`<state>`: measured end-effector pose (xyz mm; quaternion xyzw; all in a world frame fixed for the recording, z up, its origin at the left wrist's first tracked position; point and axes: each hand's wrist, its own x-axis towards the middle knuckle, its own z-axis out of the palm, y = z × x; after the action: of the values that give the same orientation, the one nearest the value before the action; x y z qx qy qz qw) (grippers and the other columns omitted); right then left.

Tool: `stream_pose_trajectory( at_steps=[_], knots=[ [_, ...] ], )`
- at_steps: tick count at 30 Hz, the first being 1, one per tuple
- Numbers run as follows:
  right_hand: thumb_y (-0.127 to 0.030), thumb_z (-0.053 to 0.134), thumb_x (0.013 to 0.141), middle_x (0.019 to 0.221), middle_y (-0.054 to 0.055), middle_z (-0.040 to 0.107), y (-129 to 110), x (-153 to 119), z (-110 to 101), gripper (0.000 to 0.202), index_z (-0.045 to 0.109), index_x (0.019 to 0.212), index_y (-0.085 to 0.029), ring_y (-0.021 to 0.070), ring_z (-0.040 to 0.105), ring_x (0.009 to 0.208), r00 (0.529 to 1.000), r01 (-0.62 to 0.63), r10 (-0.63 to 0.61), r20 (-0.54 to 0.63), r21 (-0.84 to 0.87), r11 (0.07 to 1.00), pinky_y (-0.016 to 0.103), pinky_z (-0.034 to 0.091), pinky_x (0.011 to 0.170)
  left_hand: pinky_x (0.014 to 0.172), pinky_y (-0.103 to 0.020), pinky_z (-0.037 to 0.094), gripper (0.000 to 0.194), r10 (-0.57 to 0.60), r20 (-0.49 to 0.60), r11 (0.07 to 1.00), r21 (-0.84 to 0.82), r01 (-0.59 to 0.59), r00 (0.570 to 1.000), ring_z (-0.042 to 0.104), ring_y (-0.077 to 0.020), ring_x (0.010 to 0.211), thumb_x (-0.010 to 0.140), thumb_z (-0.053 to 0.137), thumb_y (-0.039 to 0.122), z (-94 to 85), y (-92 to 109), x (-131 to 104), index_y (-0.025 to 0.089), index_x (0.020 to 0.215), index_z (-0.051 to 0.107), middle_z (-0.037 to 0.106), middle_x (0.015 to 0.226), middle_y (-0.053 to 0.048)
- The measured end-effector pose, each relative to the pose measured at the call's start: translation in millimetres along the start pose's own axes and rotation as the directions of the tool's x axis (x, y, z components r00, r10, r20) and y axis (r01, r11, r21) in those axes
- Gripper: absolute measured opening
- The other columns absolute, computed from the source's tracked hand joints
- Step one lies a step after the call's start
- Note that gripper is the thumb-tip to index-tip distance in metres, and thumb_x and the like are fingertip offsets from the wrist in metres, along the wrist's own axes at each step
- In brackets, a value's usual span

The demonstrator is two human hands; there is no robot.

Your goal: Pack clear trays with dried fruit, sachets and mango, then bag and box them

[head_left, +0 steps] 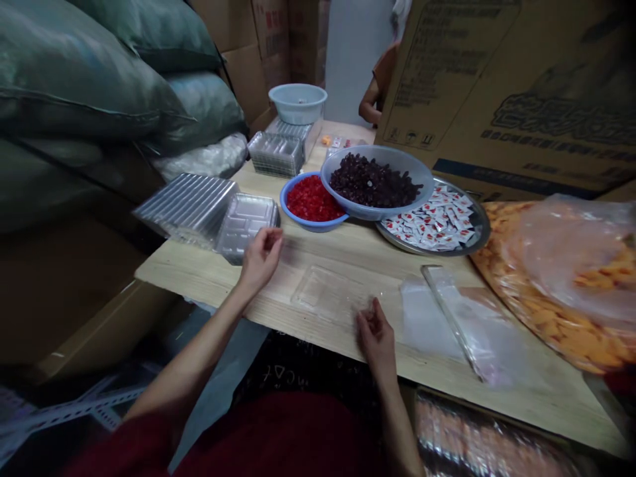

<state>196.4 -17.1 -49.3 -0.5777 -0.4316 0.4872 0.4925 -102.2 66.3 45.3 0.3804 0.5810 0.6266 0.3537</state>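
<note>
My left hand is over the near left part of the table, its fingers loosely curled with a gap between thumb and index finger. It is beside a stack of clear compartment trays and seems to hold nothing. A thin clear plastic tray lies flat on the wooden table in front of me. My right hand is at this tray's right near edge, with thumb and index finger bent around the edge; slight blur hides the exact contact. Behind the tray is a blue bowl of red pieces.
A larger bowl of dark pieces rests partly over a metal pan of small white packets. Clear bags lie at right, near a big bag of orange pieces. A cardboard box stands behind; another person's arm shows beyond.
</note>
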Motion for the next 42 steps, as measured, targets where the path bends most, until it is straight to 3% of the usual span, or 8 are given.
stream_pose_trajectory(
  at_steps=[2,4,10,18,25,29,35,42],
  knots=[
    [-0.053,0.069,0.087,0.093,0.003,0.065,1.7,-2.7,-0.1,0.082,0.045,0.152,-0.011,0.0111,0.057,0.07,0.998,0.061,-0.062,-0.013,-0.074,0.995,0.027,0.051,0.067,0.091,-0.031,0.047,0.02,0.266,0.135,0.931,0.219,-0.29,0.955,0.06,-0.0213,0.091,0.079,0.074,0.014,26.3,9.6,44.6,0.022,0.097,0.072,0.068,0.095,-0.004],
    [-0.05,0.068,0.089,0.102,0.008,0.066,0.0,-4.3,-3.2,0.072,0.052,0.147,-0.012,0.0133,0.059,0.076,0.988,0.151,-0.156,-0.02,-0.167,0.974,0.029,0.054,0.07,0.098,-0.035,0.043,0.016,0.354,0.203,0.863,0.305,-0.402,0.913,0.059,-0.0244,0.097,0.076,0.073,0.008,55.9,11.8,87.2,0.019,0.087,0.07,0.065,0.092,-0.006],
    [-0.042,0.06,0.097,0.129,0.014,0.062,-9.8,-9.2,-20.4,0.039,0.068,0.128,-0.02,0.0242,0.061,0.115,0.943,0.296,-0.331,-0.034,-0.367,0.882,0.044,0.052,0.101,0.089,-0.036,0.046,0.04,0.224,0.189,0.913,0.302,-0.273,0.956,0.056,-0.0267,0.083,0.049,0.087,0.004,104.0,-10.8,157.3,0.023,0.054,0.052,0.049,0.064,-0.001],
    [-0.033,0.055,0.1,0.115,0.011,0.07,4.2,3.8,-24.9,0.026,0.073,0.112,-0.019,0.0229,0.065,0.112,0.921,0.357,-0.386,-0.061,-0.271,0.894,0.044,0.051,0.102,0.066,-0.025,0.041,0.019,0.245,0.123,0.925,0.269,-0.27,0.962,0.047,-0.0144,0.064,0.069,0.081,0.014,89.8,-26.0,174.9,0.019,0.066,0.063,0.056,0.063,0.002],
    [-0.027,0.054,0.099,0.114,0.01,0.071,18.8,6.2,-22.9,0.022,0.072,0.111,-0.019,0.0214,0.066,0.11,0.906,0.382,-0.416,-0.085,-0.264,0.886,0.04,0.052,0.1,0.068,-0.025,0.04,0.014,0.419,-0.026,0.892,0.198,-0.406,0.908,0.049,-0.0105,0.066,0.078,0.077,0.015,103.3,12.8,179.2,0.016,0.08,0.063,0.058,0.071,0.002],
    [-0.029,0.054,0.099,0.111,0.01,0.072,16.9,5.1,-22.3,0.023,0.072,0.11,-0.019,0.0219,0.067,0.106,0.908,0.37,-0.407,-0.098,-0.27,0.889,0.041,0.053,0.097,0.085,-0.031,0.043,0.021,0.478,0.174,0.8,0.318,-0.508,0.861,0.06,-0.0184,0.083,0.075,0.083,0.022,139.8,36.5,186.5,0.016,0.086,0.066,0.062,0.077,-0.001],
    [-0.03,0.053,0.098,0.107,0.01,0.073,13.9,5.2,-22.1,0.024,0.073,0.107,-0.02,0.0226,0.068,0.103,0.905,0.373,-0.414,-0.1,-0.285,0.883,0.041,0.055,0.094,0.112,-0.058,0.025,0.038,0.355,0.397,0.674,0.519,-0.526,0.846,0.058,-0.0397,0.117,0.05,0.088,0.001,194.6,28.2,213.1,0.016,0.06,0.054,0.057,0.073,-0.003],
    [-0.029,0.052,0.099,0.108,0.01,0.072,10.6,5.8,-22.9,0.023,0.071,0.107,-0.02,0.0221,0.067,0.104,0.896,0.398,-0.436,-0.08,-0.285,0.872,0.04,0.054,0.093,0.11,-0.056,0.03,0.023,0.362,0.353,0.768,0.412,-0.491,0.863,0.062,-0.0316,0.103,0.06,0.078,-0.001,181.7,37.9,209.5,0.014,0.068,0.063,0.055,0.069,-0.001]
  ],
)
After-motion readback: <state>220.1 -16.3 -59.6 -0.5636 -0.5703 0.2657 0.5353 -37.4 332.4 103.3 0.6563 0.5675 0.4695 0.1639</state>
